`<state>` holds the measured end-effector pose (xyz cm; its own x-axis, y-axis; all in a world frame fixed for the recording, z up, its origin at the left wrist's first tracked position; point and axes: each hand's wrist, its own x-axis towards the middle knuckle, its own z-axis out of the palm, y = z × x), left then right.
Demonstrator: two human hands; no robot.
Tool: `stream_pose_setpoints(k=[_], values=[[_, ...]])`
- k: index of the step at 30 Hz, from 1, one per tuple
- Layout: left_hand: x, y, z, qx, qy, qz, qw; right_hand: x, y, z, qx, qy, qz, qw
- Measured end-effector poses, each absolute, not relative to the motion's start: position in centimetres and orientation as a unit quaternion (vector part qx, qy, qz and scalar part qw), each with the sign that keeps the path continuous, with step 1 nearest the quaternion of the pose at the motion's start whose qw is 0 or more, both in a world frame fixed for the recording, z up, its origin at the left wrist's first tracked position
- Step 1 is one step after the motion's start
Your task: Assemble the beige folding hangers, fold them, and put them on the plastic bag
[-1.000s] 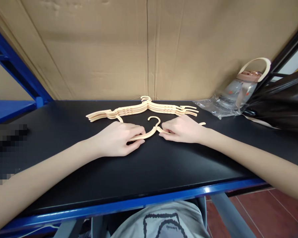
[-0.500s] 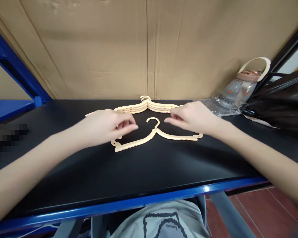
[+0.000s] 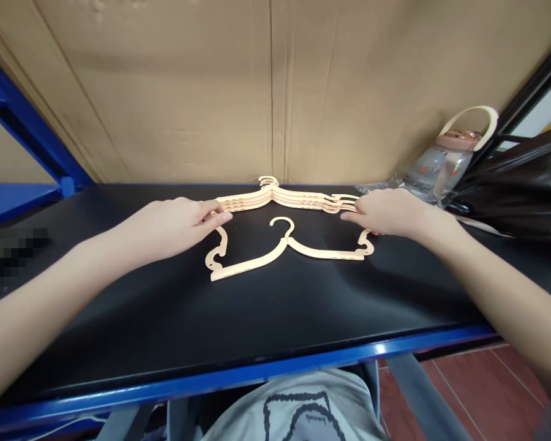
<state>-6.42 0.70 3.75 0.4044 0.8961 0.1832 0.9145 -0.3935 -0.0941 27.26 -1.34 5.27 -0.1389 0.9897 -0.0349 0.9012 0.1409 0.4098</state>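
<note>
A beige folding clothes hanger lies on the black tabletop, its hook pointing away from me and both end arms folded inward. My left hand is closed, its curled fingers at the upper tip of the left folded arm. Over on the other side, my right hand is closed around the tip of the right folded arm. My fingers partly cover both tips, so the exact grip is hidden. Just behind lies a stack of several matching hangers, its outer ends partly covered by my hands.
A cardboard wall rises behind the black tabletop. At the back right stand a clear bottle with a handle, crinkled plastic wrap and a black bag. A blue frame borders the left side, and a blue edge runs along the front.
Both hands have moved apart and outward, from above the front hanger to its folded arm tips. The front hanger and the stack lie where they were.
</note>
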Motion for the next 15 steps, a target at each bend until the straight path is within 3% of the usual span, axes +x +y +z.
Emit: stream_pose_setpoints(k=[8, 15], values=[[-5.6, 0.6, 3.4, -0.856, -0.510, -0.067, 0.049, 26.8, -1.5, 4.9, 0.592, 0.787, 0.149, 0.091], [-4.9, 0.6, 3.0, -0.890, -0.444, -0.091, -0.056, 25.8, -1.9, 4.5, 0.529, 0.845, 0.081, 0.005]])
